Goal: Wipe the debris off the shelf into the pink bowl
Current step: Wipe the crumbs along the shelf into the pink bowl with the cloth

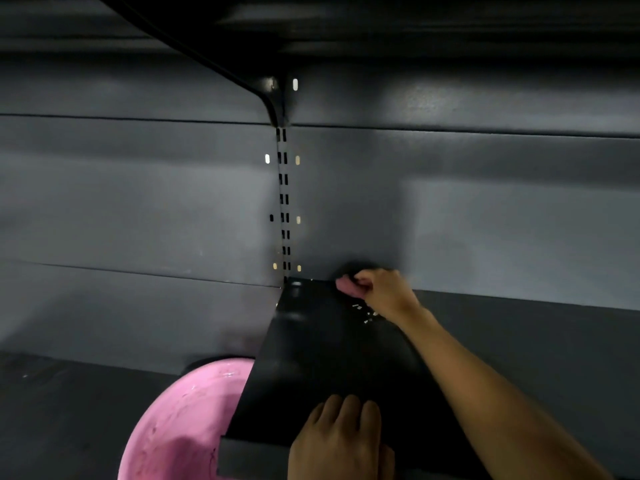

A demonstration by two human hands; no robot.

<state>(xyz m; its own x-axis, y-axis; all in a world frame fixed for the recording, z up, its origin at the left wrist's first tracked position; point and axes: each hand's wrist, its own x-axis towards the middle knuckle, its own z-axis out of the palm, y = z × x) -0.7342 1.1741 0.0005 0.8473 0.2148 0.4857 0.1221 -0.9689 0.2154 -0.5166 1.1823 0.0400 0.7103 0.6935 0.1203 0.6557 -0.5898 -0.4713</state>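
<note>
A dark metal shelf (311, 368) runs from its front edge back to the grey rear panel. At the shelf's back my right hand (384, 289) grips a pink cloth (348, 285) pressed against the shelf surface. Small white bits of debris (363, 315) lie on the shelf just in front of that hand. My left hand (341, 441) rests on the shelf's front edge, fingers lying flat over the top. The pink bowl (180, 427) sits lower down, to the left of the shelf's side edge, partly hidden by the shelf.
A slotted upright post (284, 202) runs up the rear panel (138, 209) above the shelf's back left corner. A black bracket (221, 67) holds another shelf overhead. A lower dark shelf (69, 410) carries the bowl.
</note>
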